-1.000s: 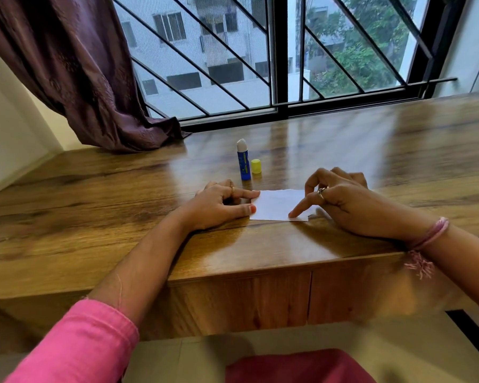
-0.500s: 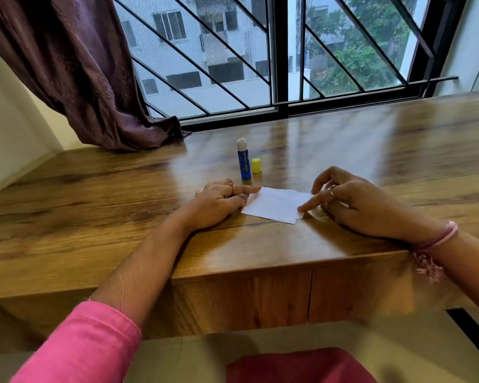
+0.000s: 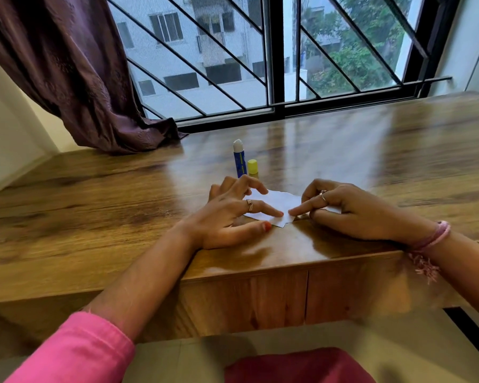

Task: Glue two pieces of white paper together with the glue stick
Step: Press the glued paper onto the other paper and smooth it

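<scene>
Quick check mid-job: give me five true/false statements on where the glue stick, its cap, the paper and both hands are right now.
1. The glue stick stands upright on the table. True.
2. The yellow cap is on the glue stick. False: it sits on the table just right of the stick, whose white tip is bare.
3. The left hand presses the white paper with straight fingers. True.
4. The right hand holds the glue stick. False: its index finger touches the paper; the stick stands untouched behind the hands.
5. The paper lies beside the curtain. False: it lies near the table's front edge, between the hands.
</scene>
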Tool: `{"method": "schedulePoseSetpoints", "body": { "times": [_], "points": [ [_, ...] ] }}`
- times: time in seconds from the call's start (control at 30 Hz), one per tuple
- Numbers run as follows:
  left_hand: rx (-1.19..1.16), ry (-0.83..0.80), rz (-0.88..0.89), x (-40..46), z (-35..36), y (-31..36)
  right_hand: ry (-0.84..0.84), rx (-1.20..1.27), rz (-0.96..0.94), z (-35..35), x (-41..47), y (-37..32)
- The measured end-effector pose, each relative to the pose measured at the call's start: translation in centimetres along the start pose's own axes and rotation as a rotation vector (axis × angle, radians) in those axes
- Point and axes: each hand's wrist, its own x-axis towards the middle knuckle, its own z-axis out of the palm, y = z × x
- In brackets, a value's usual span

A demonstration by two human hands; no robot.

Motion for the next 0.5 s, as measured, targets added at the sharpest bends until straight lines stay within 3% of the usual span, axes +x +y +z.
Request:
{"method": "schedulePoseSetpoints", "body": {
  "times": [0.27,0.5],
  "points": [
    [-0.062,-0.052,-0.030,0.0,0.1,-0.1,-0.105,-0.191,0.023,0.1,-0.1,-0.1],
    [-0.070,-0.079,-0.071,0.1,0.2,-0.1,0.008,-0.273,0.168,0.4,0.6,1.2]
  ]
}}
